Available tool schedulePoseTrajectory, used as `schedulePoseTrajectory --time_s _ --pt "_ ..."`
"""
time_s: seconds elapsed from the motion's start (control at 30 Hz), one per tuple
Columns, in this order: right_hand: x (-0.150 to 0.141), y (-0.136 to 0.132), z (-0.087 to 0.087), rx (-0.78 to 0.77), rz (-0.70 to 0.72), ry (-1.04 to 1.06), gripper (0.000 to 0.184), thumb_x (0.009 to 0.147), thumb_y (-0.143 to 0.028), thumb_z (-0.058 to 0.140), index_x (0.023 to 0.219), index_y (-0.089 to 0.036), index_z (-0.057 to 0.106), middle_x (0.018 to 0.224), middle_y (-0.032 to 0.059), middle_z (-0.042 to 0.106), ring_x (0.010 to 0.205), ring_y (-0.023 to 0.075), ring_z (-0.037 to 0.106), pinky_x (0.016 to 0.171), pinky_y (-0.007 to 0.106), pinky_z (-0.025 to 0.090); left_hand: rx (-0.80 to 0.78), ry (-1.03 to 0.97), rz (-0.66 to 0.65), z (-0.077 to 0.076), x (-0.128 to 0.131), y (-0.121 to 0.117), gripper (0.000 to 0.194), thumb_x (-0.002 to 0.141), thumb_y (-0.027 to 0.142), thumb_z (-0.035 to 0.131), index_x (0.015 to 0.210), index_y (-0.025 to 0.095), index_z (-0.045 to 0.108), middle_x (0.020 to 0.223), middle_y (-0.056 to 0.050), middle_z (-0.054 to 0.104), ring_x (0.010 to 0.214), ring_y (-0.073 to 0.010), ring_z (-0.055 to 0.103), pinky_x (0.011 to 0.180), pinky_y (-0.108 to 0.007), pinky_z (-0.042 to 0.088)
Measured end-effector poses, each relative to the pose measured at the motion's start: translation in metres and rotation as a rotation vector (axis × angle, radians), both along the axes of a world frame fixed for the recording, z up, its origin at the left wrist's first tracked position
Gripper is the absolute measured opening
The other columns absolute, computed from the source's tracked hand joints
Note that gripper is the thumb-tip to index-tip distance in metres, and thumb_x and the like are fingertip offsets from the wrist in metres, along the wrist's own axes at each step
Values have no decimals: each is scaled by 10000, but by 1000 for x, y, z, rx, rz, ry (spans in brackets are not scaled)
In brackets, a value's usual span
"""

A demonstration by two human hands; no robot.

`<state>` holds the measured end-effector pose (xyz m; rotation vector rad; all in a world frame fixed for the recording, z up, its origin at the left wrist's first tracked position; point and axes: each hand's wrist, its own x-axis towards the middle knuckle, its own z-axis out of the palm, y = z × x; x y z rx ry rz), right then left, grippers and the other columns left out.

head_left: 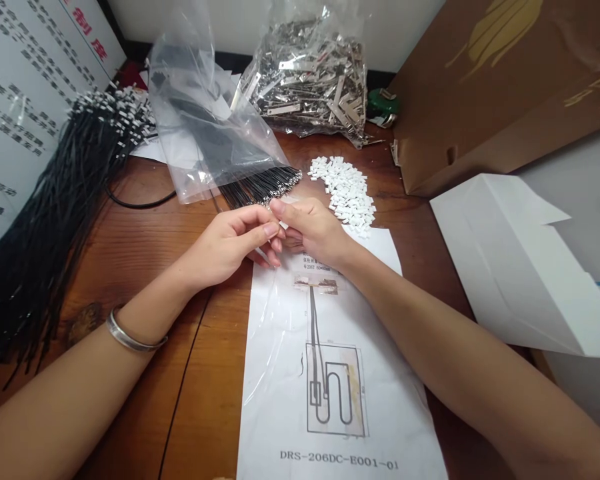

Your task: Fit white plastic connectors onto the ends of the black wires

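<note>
My left hand (235, 243) and my right hand (313, 227) meet above the top of a printed drawing sheet (275, 413). Thumb and fingers of each are pinched together, fingertips close to touching. Whatever lies between them is too small or hidden to name. Just beyond the hands is a bundle of black wires (255, 187) with metal terminals at the ends, partly under a clear plastic bag (180, 133). A pile of small white plastic connector housings (345, 190) lies behind my right hand.
A clear bag of metal strips (310, 80) stands at the back, beside a green tape roll (383, 107). Black wires with white ends (55, 193) hang at left by a printed board (25, 87). A brown box (470, 87) and white folded card (520, 260) stand at right.
</note>
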<state>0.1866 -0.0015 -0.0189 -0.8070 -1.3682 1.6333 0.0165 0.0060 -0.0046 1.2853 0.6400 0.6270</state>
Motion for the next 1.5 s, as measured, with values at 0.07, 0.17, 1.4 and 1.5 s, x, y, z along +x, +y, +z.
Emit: schedulePoseTrajectory --time_s 0.07,0.17,1.4,1.5 --pt "0 0 0 6 -4 4 604 830 -678 623 527 -158 567 349 -90 308 339 44 306 345 208 201 -8 -4 -2 1 0 0 373 820 474 747 772 137 593 734 1 656 617 -108 675 571 -212 568" --pt "0 0 0 -3 -11 -3 614 820 -691 623 521 -159 557 346 -92 308 328 37 291 342 206 193 -10 -2 6 2 1 -1 378 815 480 748 773 140 590 726 0 655 617 -115 677 558 -215 562" --pt "3 2 -6 -48 -18 15 667 827 -740 564 476 -210 363 401 -83 276 357 43 201 361 234 135 -48 33 131 3 5 -4 437 742 522 796 732 152 565 662 10 634 549 -112 644 523 -224 547" --pt "2 1 -4 -44 -11 10 674 821 -734 578 463 -209 354 397 -83 271 355 41 201 357 232 141 -59 14 117 3 5 -4 442 739 518 801 737 150 557 675 11 645 551 -110 652 519 -216 543"
